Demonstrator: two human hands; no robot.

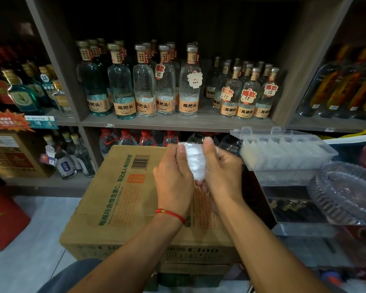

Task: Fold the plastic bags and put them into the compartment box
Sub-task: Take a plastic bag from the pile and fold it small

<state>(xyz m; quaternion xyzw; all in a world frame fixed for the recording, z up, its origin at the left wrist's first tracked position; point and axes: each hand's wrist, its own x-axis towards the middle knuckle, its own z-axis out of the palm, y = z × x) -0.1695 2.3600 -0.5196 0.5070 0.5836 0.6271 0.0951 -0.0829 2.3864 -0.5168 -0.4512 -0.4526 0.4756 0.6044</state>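
A folded clear plastic bag (195,160) is held upright between both hands, above a cardboard carton (118,199). My left hand (174,176) grips its left edge, thumb on the front. My right hand (222,172) grips its right edge, thumb up at the top. The bag's lower end is pinched between the fingertips of both hands. The clear compartment box (287,153) stands to the right with its lid (262,132) open toward the back. Several of its compartments hold folded plastic bags.
Shelves of glass liquor bottles (144,85) fill the back. Clear plastic trays (347,193) lie at the right, below the box. A red box (2,220) sits on the tiled floor at the left. More bottles (72,157) stand on the lower shelf.
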